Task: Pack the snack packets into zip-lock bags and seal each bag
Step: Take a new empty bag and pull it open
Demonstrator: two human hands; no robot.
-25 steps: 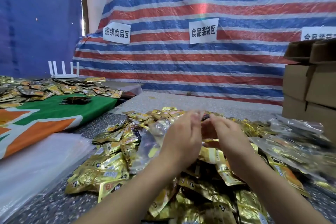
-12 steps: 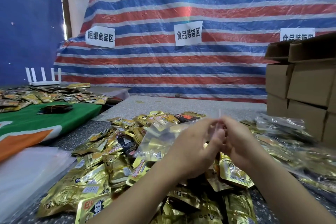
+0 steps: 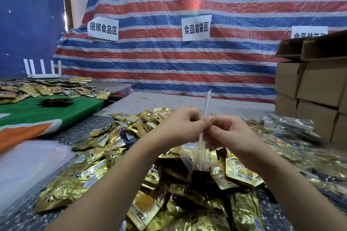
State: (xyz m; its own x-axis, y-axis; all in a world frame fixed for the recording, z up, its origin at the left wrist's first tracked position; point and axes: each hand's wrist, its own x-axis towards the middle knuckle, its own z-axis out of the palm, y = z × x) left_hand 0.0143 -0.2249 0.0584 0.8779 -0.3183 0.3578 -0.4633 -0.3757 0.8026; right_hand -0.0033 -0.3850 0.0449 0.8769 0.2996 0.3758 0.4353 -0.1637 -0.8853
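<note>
So both hands are up together over the big heap of shiny gold foil snack packets [image 3: 187, 184], pinching the same thing: a clear plastic zip-lock bag with a thin red line near its mouth [image 3: 197, 155]. The left hand [image 3: 180, 125] and the right hand [image 3: 231, 129] meet knuckle to knuckle right at the bag's seal strip, fingers curled in and clamped on it, fingertips practically touching each other.

The key bit is how the bag lies. It's turned so the seal strip runs roughly up and down between the hands, with one free end of the strip poking up above the fingertips and the rest of the bag hanging below them, just above the gold heap. There's gold inside the bag, so it looks loaded, though I can't count how many packets are in it.

My guess is this is the sealing step, and the pinch has to run along that strip, up toward the free end. Neither hand is really nearer; they're both on it at the same spot.

Beyond the heap, to the right, is a stack of brown cardboard boxes [image 3: 315, 84], and in front of those some already filled clear bags [image 3: 289, 127].
</note>
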